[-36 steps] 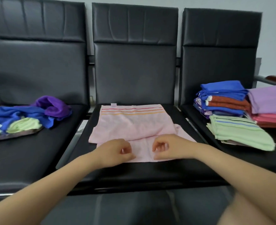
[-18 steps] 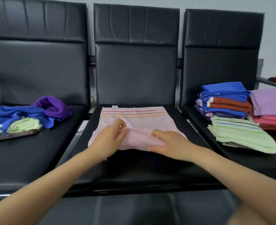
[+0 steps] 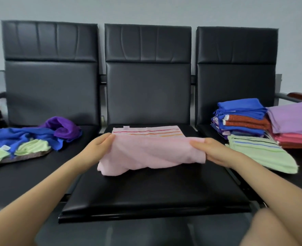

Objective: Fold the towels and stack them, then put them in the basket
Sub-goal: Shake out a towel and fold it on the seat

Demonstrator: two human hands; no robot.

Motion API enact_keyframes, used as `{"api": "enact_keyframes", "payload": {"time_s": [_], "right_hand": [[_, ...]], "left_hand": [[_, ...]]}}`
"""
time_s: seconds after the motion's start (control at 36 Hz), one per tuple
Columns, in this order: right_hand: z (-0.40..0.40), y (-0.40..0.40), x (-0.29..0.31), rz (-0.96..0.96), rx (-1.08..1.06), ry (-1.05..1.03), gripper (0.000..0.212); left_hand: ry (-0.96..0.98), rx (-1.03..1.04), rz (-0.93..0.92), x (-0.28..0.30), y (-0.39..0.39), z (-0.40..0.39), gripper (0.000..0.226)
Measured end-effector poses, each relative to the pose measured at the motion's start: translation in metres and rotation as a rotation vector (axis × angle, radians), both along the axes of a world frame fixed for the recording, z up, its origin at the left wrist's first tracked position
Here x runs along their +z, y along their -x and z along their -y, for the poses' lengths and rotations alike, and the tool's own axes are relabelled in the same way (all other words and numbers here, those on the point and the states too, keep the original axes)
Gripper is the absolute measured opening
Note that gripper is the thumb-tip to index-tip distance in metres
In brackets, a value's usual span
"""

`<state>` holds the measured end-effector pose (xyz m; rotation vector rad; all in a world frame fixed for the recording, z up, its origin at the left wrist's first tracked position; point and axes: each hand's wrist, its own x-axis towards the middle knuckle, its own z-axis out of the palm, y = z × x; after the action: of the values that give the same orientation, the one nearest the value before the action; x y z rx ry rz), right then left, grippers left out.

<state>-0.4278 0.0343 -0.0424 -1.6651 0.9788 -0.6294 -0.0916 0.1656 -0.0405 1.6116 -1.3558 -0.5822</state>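
A pink towel (image 3: 152, 151) with red and orange stripes lies on the middle black seat (image 3: 155, 194). Its near part is lifted and carried over toward the striped far end. My left hand (image 3: 97, 147) grips the lifted fold at its left side. My right hand (image 3: 212, 150) grips it at the right side. The fold sags between my hands. On the right seat a folded green towel (image 3: 260, 153) lies in front of two stacks of folded towels (image 3: 242, 118). No basket is in view.
A heap of unfolded towels (image 3: 31, 139), blue, purple and green, lies on the left seat. A purple and pink folded stack (image 3: 293, 125) sits at the far right by a wooden armrest (image 3: 301, 95). The three chair backs stand against a grey wall.
My hands pinched the towel's near edge close together, then raised it and moved apart. The near part now hangs lifted over the towel, farther from me.
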Motion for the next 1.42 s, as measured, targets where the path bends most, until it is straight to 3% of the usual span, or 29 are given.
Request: {"api": "enact_keyframes", "payload": {"time_s": [0.08,0.19,0.33,0.44,0.56,0.69,0.81,1.06,1.14,1.31,1.42], "right_hand": [[-0.003,-0.009,0.007,0.123,-0.161,-0.007,0.065],[-0.017,-0.015,0.026,0.245,-0.212,-0.042,0.027],[-0.027,-0.009,0.049,0.452,-0.203,-0.138,0.014],[-0.031,-0.007,0.055,0.486,-0.240,-0.135,0.010],[-0.025,-0.013,0.049,0.382,-0.411,-0.137,0.033],[-0.012,-0.017,0.038,0.201,-0.579,-0.003,0.023],[0.000,-0.022,0.020,0.129,-0.555,0.119,0.014],[0.033,-0.055,-0.006,-0.077,-0.521,0.303,0.023],[0.042,-0.066,-0.018,-0.230,-0.418,0.336,0.034],[0.057,-0.073,-0.050,-0.533,-0.155,0.435,0.034],[0.054,-0.071,-0.054,-0.563,-0.157,0.520,0.037]], "left_hand": [[0.029,0.026,-0.035,0.003,0.012,-0.001,0.029],[0.140,0.072,-0.079,0.019,0.034,-0.010,0.027],[0.205,0.018,-0.265,0.049,0.052,-0.027,0.026],[0.189,0.021,-0.288,0.058,0.057,-0.032,0.025],[0.151,0.071,-0.229,0.051,0.054,-0.024,0.025],[0.110,0.165,-0.093,0.036,0.041,0.001,0.030],[0.117,0.205,0.084,0.023,0.028,0.023,0.024],[0.045,0.264,0.375,-0.008,-0.004,0.073,0.021],[-0.013,0.252,0.451,-0.028,-0.010,0.085,0.027],[-0.149,0.100,0.638,-0.059,-0.019,0.095,0.024],[-0.140,0.117,0.657,-0.059,-0.020,0.090,0.022]]}}
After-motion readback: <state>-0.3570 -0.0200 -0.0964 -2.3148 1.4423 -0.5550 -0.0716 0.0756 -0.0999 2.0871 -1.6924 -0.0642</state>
